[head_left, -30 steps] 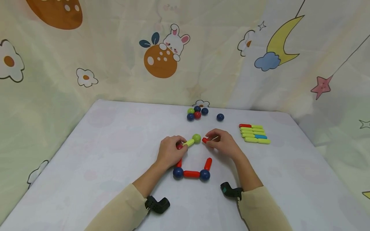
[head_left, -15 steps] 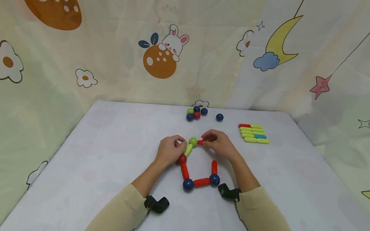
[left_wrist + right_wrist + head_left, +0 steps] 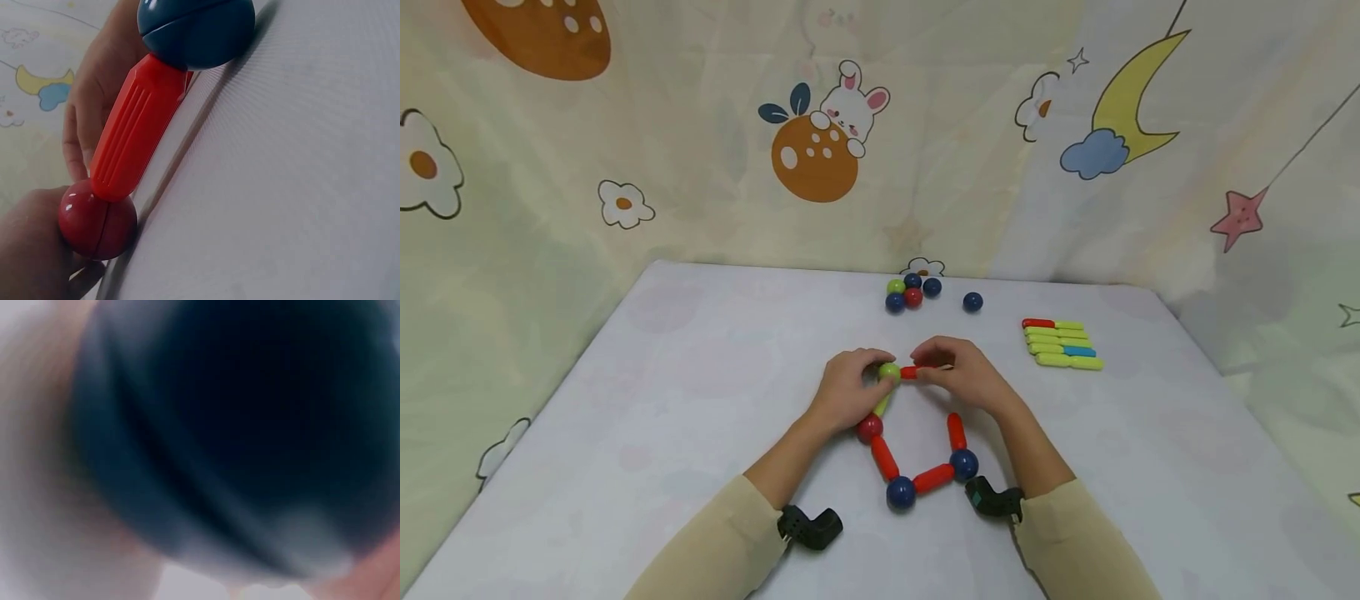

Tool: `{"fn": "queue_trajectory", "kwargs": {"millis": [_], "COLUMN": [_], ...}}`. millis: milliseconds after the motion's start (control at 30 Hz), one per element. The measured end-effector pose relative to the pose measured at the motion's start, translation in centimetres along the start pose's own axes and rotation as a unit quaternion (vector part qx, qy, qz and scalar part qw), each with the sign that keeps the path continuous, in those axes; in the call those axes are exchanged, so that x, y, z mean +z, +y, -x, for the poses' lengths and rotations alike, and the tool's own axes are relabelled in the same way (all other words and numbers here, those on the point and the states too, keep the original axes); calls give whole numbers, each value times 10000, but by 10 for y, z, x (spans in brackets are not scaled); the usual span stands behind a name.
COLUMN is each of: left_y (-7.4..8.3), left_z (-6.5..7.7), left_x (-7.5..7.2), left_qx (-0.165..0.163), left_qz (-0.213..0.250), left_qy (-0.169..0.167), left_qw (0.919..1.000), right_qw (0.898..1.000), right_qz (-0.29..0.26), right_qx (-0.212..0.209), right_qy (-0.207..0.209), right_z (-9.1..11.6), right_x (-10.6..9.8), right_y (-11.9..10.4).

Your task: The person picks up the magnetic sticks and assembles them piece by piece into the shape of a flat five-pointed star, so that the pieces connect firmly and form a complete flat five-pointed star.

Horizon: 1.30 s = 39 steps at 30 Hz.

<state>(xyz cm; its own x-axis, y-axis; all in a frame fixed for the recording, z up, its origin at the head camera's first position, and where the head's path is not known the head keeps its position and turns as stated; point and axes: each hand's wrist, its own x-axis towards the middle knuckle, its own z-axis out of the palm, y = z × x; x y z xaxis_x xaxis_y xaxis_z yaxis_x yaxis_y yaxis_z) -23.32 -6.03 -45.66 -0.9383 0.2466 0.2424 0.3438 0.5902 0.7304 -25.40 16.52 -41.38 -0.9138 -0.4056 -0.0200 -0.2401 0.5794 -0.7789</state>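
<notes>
A bent chain of smooth, glossy balls and rods lies on the near-middle of the table, its two ends apart on the right side. At its far end is a round yellow-green ball, pinched between the thumb and fingers of the left hand. The right hand, near the left but apart from it, pinches a short red rod whose tip meets that ball. From the ball a slim yellow-green rod runs down to a red ball; then come a red rod, a dark blue ball, another red rod, a second dark blue ball and an upright-pointing red rod with a free, rounded tip. Close up, the left wrist view shows long parallel grooves and tapered ends on the rod and a seam round each ball; the right wrist view is mostly a blurred dark ball with a deep groove. Beyond the hands sits a close cluster of balls, green, red and dark blue, with a lone dark blue ball to its right. Further right, slender rods lie in neat parallel rows. Behind hangs a softly creased cloth backdrop with cartoon prints.
</notes>
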Motion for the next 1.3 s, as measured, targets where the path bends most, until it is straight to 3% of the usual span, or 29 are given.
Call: {"fn": "queue_trajectory", "kwargs": {"millis": [200, 367, 500, 667, 967, 1300], "left_y": [1, 1, 2, 3, 0, -2], "left_z": [-1, -3, -4, -3, -4, -19], "left_x": [-1, -1, 0, -1, -2, -4], "left_qx": [-288, -495, -529, -598, -503, -750], "left_qz": [122, 155, 130, 89, 147, 463], "left_qy": [123, 286, 257, 285, 140, 145], "left_qw": [9994, 9982, 9982, 9978, 9985, 9960], "right_qw": [9952, 9795, 9614, 9484, 9587, 9707], "right_qz": [808, 1201, 1310, 1551, 1487, 1559], "right_qx": [430, 1126, 1744, 2204, 2108, 1675], "right_qy": [-339, -1160, -1679, -1669, -1200, -737], "right_z": [14, 34, 48, 52, 43, 26], "right_x": [-22, -37, -32, -15, -8, -13], "right_y": [-18, -35, -45, -47, -35, -15]}}
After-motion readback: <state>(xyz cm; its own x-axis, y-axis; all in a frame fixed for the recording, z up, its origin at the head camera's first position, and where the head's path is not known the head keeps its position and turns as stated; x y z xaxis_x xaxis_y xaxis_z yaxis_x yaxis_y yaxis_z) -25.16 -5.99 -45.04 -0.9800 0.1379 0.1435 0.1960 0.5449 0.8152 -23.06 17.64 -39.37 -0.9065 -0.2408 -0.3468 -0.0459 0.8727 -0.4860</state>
